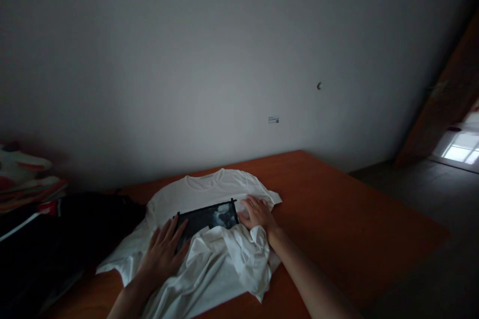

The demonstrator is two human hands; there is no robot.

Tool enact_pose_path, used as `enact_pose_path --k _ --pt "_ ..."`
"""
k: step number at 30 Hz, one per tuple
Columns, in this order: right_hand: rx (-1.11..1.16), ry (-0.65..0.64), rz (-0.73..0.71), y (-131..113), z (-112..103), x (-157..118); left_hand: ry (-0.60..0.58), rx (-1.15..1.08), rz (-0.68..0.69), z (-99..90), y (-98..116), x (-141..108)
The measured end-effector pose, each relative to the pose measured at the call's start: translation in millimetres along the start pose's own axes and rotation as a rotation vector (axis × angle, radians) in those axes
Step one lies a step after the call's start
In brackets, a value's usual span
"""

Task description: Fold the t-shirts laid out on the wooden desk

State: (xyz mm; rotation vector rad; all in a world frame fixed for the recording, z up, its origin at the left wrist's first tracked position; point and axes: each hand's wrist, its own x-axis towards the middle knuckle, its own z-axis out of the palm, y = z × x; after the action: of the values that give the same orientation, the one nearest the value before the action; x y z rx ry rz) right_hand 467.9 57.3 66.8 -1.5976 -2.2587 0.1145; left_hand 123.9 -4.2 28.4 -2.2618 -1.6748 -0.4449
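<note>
White and rumpled, the T-shirt (224, 259) lay nearest me at lower centre, bottom edge cut off. Folds hid part of its black-edged panel (215, 218), whose murky picture I couldn't make out. My left hand (164, 245) rested flat, fingers parted, gripping nothing; my right hand (258, 212) curled loosely at the panel's corner, pinching or not, I couldn't tell.

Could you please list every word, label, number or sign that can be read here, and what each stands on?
No text can be read.
Small pale rectangular label on the grey wall: print too small.
Dark rectangular print on the white fabric T-shirt: no legible lettering.
</note>
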Motion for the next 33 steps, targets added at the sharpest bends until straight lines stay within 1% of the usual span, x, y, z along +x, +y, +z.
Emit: enact_pose_path --k 4,8,10,12,15,17,19,21,22,24,27,29,30,32,33 --pt "-0.009 -0.080 0.024 8.9 0.2 -12.7 -0.018 0.026 0.026 -2.1 9.1 -13.5" --pt "-0.035 -0.114 -0.025 21.7 -4.1 -29.8 -0.002 -0.035 -0.013 -7.4 28.2 -28.9" --pt "-0.050 -0.119 -0.046 29.2 -5.5 -37.2 -0.013 -0.079 -0.044 -14.4 31.4 -32.4" --pt "-0.056 -0.121 -0.068 36.2 -7.6 -42.7 -0.023 -0.097 -0.137 -26.1 24.4 -33.2" --pt "-0.055 -0.095 -0.098 40.0 -17.6 -44.9 -0.008 -0.047 -0.342 -49.4 -1.6 -34.3" --pt "-0.066 -0.072 -0.092 34.6 -29.6 -40.7 -0.064 -0.016 -0.427 -64.3 -19.1 -36.9" --pt "-0.101 -0.055 -0.047 21.6 -42.8 -31.3 -0.153 -0.011 -0.437 -76.1 -28.3 -39.7" --pt "-0.124 -0.035 -0.013 2.0 -52.5 -17.8 -0.206 -0.021 -0.369 -83.9 -27.2 -40.3" --pt "-0.120 -0.025 -0.021 -9.5 -54.8 -10.3 -0.208 -0.022 -0.330 -86.3 -23.9 -39.3" --pt "-0.084 -0.016 -0.091 -34.4 -53.9 4.4 -0.200 -0.027 -0.284 -88.9 -16.2 -34.3" --pt "-0.010 -0.060 -0.260 -72.0 -42.0 22.3 -0.214 -0.088 -0.276 -89.8 -13.1 -21.3" --pt "0.033 -0.119 -0.384 -94.7 -31.3 31.1 -0.205 -0.174 -0.330 -90.7 -19.9 -10.8" --pt "0.047 -0.149 -0.436 -104.9 -25.7 34.9 -0.183 -0.235 -0.384 -91.5 -25.5 -5.4" --pt "0.081 -0.192 -0.511 -122.6 -13.2 41.5 -0.092 -0.436 -0.528 -93.9 -38.9 5.0" --pt "0.114 -0.201 -0.533 -130.0 -6.1 44.3 -0.010 -0.611 -0.624 -95.0 -45.8 10.0"
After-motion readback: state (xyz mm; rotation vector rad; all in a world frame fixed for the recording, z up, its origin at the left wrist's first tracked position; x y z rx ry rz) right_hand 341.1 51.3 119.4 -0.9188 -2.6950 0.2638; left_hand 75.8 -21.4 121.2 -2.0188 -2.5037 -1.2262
